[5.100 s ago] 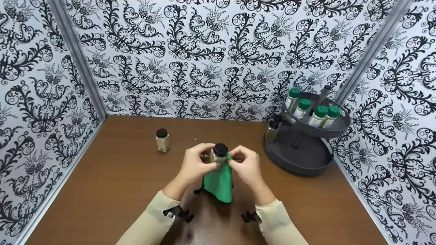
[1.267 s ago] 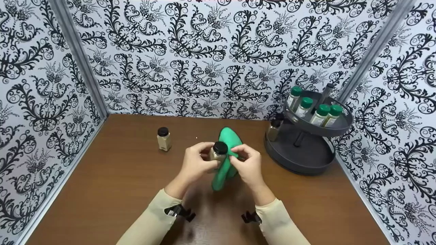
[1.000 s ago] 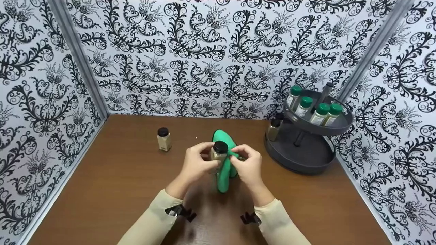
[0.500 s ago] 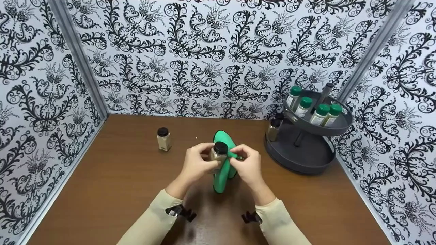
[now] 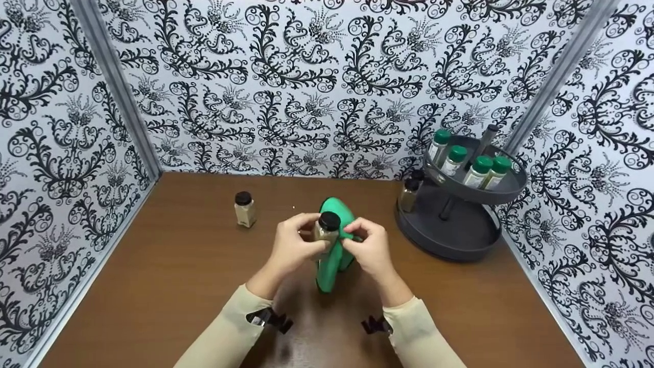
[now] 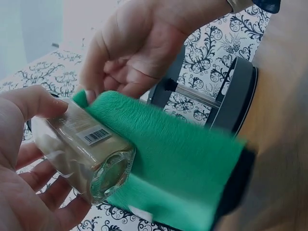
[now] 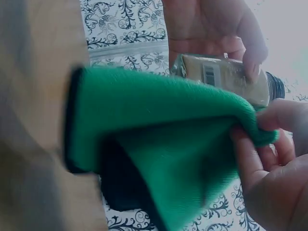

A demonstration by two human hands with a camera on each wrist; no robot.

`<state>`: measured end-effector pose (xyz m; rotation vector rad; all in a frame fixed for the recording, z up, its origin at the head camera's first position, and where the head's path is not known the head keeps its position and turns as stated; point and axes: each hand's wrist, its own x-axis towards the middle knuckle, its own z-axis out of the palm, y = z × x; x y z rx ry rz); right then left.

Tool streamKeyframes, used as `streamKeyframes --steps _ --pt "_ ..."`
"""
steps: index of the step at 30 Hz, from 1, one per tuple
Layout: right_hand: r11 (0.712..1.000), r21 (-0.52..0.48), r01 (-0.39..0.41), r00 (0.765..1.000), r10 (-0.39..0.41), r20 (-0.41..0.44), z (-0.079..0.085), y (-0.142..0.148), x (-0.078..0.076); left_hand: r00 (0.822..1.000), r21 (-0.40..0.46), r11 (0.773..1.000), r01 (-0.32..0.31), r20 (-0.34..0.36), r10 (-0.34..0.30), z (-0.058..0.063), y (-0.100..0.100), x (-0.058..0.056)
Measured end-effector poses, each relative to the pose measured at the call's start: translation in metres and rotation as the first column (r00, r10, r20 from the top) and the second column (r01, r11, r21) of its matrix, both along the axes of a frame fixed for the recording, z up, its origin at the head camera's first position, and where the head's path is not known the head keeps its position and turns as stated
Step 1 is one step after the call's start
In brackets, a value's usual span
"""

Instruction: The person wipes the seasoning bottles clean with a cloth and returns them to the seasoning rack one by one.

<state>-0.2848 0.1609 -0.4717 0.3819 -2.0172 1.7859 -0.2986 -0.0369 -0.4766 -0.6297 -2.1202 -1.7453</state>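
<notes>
My left hand [image 5: 295, 240] grips a clear spice jar [image 5: 327, 231] with a black cap, thumb on one side and fingers round the other. A barcode label and the glass base of the spice jar [image 6: 89, 144] show in the left wrist view. Between thumb and fingers, my right hand [image 5: 369, 245] pinches a green cloth [image 5: 329, 271] with black edging. Against the jar's side, the cloth [image 7: 163, 101] hangs folded from the pinch in the right wrist view. Part of the cloth is hidden behind the jar and my fingers.
A second black-capped spice jar [image 5: 245, 210] stands on the brown table [image 5: 179, 276] to the left. On the right is a dark two-tier rack [image 5: 449, 250], with several green-capped jars [image 5: 477, 174] on its upper tier and dark-capped jars [image 5: 409, 195] on the lower. Patterned walls [image 5: 286, 102] enclose the table.
Five seconds ago the cloth hung down in front of the jar; now it also spreads up behind it. Over the last second it has swung slightly, both hands keeping nearly the same place.
</notes>
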Motion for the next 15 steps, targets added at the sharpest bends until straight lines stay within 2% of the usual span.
streamKeyframes --steps 2,6,9,11,15 --pt "1.0 -0.016 0.014 1.0 -0.014 -0.004 0.0022 -0.0002 0.0018 1.0 0.001 1.0 0.013 0.011 -0.013 0.0001 0.0006 -0.0006" --pt "0.99 -0.131 0.058 0.989 -0.075 -0.13 0.0046 -0.0037 0.0083 0.999 -0.007 0.999 0.031 0.029 -0.031 0.0 0.0016 -0.0011" --pt "0.986 -0.15 0.067 0.979 -0.095 -0.182 0.0028 -0.0059 0.0104 0.999 -0.014 1.0 0.027 0.035 -0.027 -0.0005 0.0017 -0.0007" --pt "0.991 -0.115 0.066 0.984 -0.084 -0.156 0.0017 -0.0059 0.0098 0.999 -0.017 1.0 0.016 0.033 -0.016 -0.0014 0.0014 -0.0011" --pt "0.999 0.017 0.03 0.999 -0.03 -0.011 0.001 -0.0021 0.0037 0.999 -0.012 1.0 0.004 0.033 -0.004 -0.0006 0.0005 -0.0005"
